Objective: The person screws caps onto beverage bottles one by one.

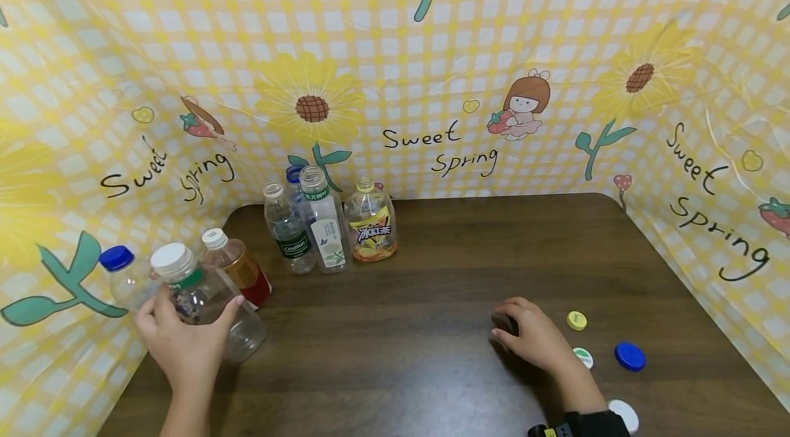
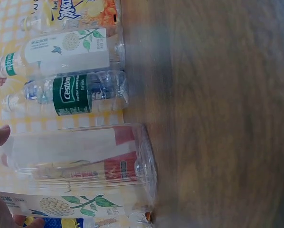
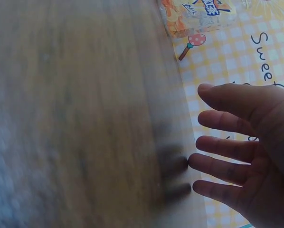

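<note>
My left hand (image 1: 185, 337) grips a large clear plastic bottle (image 1: 243, 334) with a white cap and a green neck band, thumb on one side and fingers on the other. Beside it stand a bottle with a blue cap (image 1: 117, 258) and a red-labelled bottle with a white cap (image 1: 247, 269). In the left wrist view the clear bottle (image 2: 61, 147) shows its base near the tabletop. My right hand (image 1: 533, 337) is low over the table, holding nothing. Its fingers (image 3: 222, 147) are spread and relaxed in the right wrist view.
Uncapped bottles stand at the back: a green-labelled water bottle (image 1: 290, 238), a white-labelled bottle (image 1: 330, 238) and a yellow-labelled bottle (image 1: 372, 228), with a blue-necked one behind. Right of my right hand lie a yellow cap (image 1: 577, 320), a blue cap (image 1: 630, 357) and white caps (image 1: 625, 416).
</note>
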